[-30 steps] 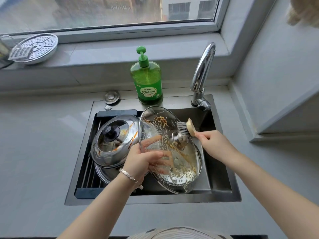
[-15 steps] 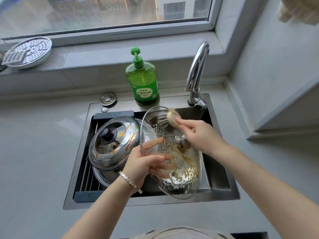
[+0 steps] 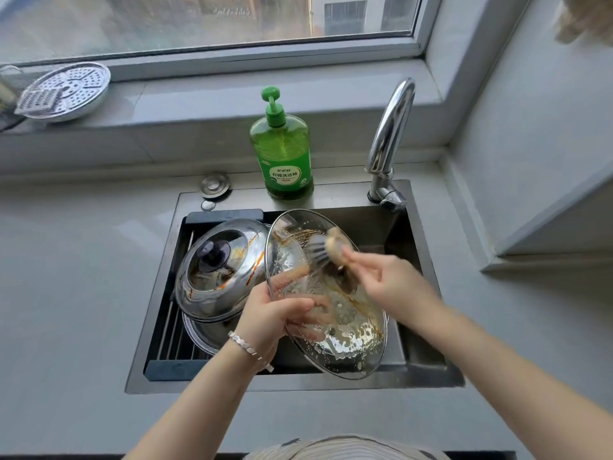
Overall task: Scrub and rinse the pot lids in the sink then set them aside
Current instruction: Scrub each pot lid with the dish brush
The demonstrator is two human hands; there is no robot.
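Grey matte surface [image 3: 73,293] around dark steel sink [image 3: 348,197], window [image 3: 199,21] behind; left hand [image 3: 268,313] grips soapy glass lid [image 3: 348,333], right hand [image 3: 391,280] grips bristle brush [image 3: 326,247].

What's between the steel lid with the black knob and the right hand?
Head view: the tilted glass lid, gripped at its rim by the left hand; the brush in the right hand touches it.
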